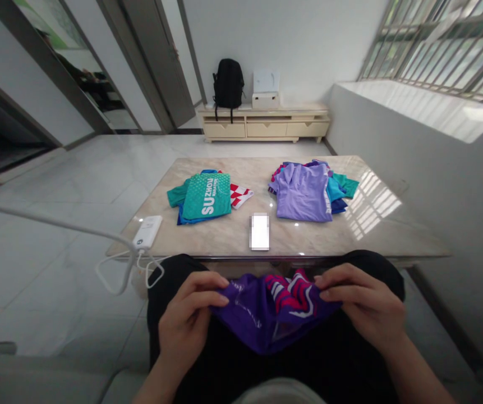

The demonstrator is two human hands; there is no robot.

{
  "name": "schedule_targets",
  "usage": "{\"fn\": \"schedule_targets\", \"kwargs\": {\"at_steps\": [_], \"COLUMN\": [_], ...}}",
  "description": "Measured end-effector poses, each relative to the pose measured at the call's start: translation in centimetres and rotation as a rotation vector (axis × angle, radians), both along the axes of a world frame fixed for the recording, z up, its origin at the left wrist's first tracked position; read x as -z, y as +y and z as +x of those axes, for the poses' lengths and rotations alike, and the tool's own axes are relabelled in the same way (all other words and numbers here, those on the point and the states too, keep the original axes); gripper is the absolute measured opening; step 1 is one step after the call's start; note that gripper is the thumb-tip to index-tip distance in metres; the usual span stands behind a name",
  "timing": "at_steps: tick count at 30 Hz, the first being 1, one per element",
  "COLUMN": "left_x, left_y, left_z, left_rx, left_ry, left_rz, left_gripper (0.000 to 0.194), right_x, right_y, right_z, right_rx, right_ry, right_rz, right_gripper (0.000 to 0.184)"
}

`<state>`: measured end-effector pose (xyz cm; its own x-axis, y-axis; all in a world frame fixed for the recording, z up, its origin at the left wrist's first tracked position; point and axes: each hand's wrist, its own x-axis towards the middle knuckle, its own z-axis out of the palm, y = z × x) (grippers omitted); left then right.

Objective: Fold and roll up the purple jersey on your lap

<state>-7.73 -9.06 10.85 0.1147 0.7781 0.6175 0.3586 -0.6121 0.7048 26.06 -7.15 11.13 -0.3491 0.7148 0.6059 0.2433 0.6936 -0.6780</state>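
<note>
A dark purple garment with pink and white stripes sags between my two hands, above my lap. My left hand pinches its left edge between thumb and fingers. On the opposite side, my right hand grips the other edge in the same way. The exact kind of garment cannot be made out, as it is bunched. Beyond it, on the marble-topped table, lie a folded green shirt lettered "SUZHOU" on a left pile and a folded lilac shirt on a right pile.
A phone with a white screen lies near the table's front edge. A white power bank with a cable sits at the left corner. Farther back, a low cabinet bears a black backpack and a white box.
</note>
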Motion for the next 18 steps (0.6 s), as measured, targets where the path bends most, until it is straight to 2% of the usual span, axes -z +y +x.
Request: {"fn": "schedule_targets", "kwargs": {"at_steps": [4,8,12,18], "left_x": [-0.2,0.2,0.8,1.2], "left_y": [-0.1,-0.6,-0.9,-0.5], "left_z": [2.8,5.3,6.1,6.0], "left_rx": [0.178,0.255,0.274,0.285], "left_ry": [-0.109,-0.12,-0.183,-0.18], "left_rz": [-0.094,-0.242,-0.318,-0.356], "left_gripper": [0.022,0.02,0.015,0.015], "right_x": [-0.3,0.4,1.5,1.9], "right_y": [-0.2,-0.6,-0.9,-0.7], "right_z": [-2.7,-5.2,-6.4,-6.8], "right_rx": [-0.139,-0.282,-0.236,-0.185], "right_ry": [0.132,0.13,0.104,0.139], "right_rz": [-0.066,-0.175,-0.205,-0.17], "right_gripper": [0.031,0.019,0.012,0.015]}}
